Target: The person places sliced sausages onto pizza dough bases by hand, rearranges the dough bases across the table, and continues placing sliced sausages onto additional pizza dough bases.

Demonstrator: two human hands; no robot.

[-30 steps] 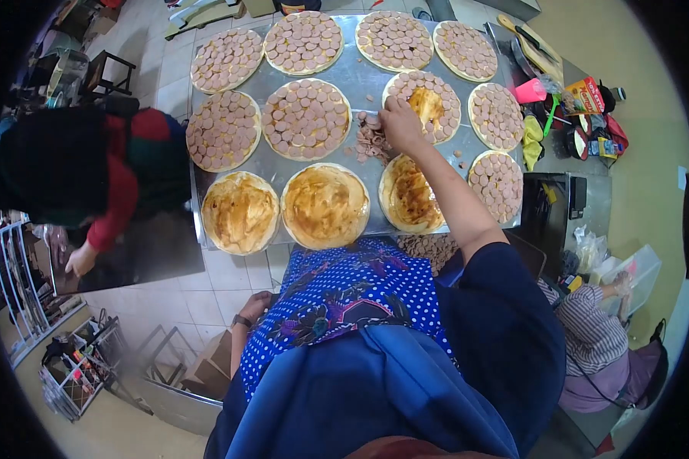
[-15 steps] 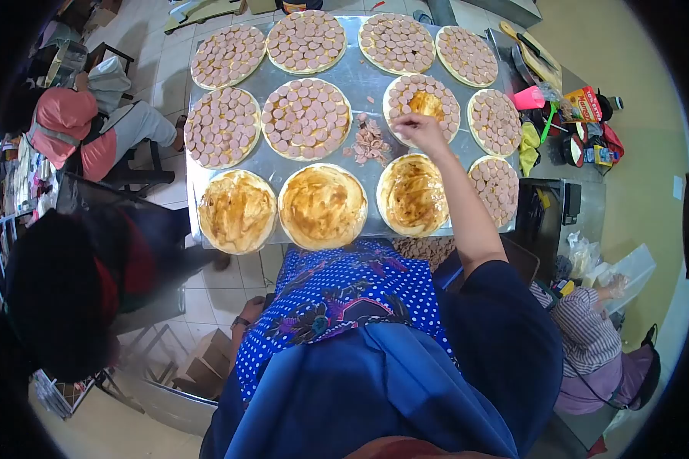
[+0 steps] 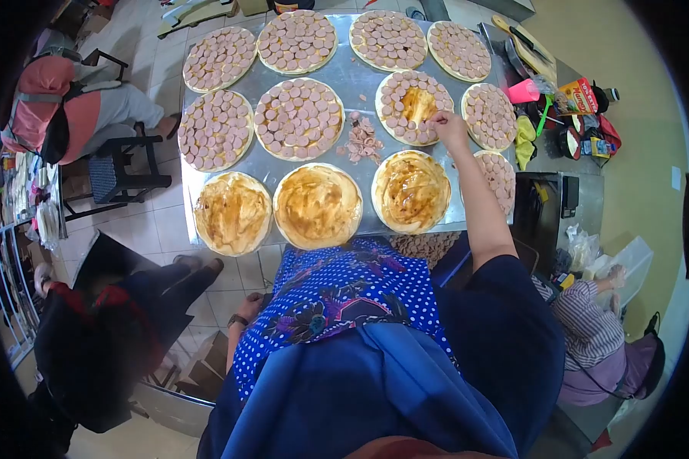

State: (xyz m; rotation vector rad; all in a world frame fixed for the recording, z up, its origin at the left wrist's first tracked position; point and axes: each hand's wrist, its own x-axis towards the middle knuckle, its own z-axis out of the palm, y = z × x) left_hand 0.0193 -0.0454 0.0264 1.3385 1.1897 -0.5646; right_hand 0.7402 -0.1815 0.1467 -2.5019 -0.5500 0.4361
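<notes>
My right hand (image 3: pixel 449 128) is closed, fingertips pinched at the right edge of a partly covered round base (image 3: pixel 416 107); what they hold, if anything, is too small to tell. Sausage slices ring that base around a bare brown-sauced patch. Left of it, a small pile of loose slices (image 3: pixel 362 141) lies on the metal table (image 3: pixel 352 84). Several other bases, such as this one (image 3: pixel 299 118), are covered with slices. Three along the near edge bear only brown sauce, one of them here (image 3: pixel 412 191). Low at my left side, my left hand (image 3: pixel 251 306) hangs beside the apron, its fingers mostly hidden.
A person in dark clothes (image 3: pixel 92 336) is at the lower left; another in pink (image 3: pixel 50 99) sits at the upper left. A third in a striped top (image 3: pixel 586 321) handles plastic at the right. Knives, a pink cup (image 3: pixel 523 92) and packets lie on the right counter.
My right hand has moved from the slice pile across the partly covered base to its right edge. The dark-clothed person at the left has shifted down, revealing the seated person in pink.
</notes>
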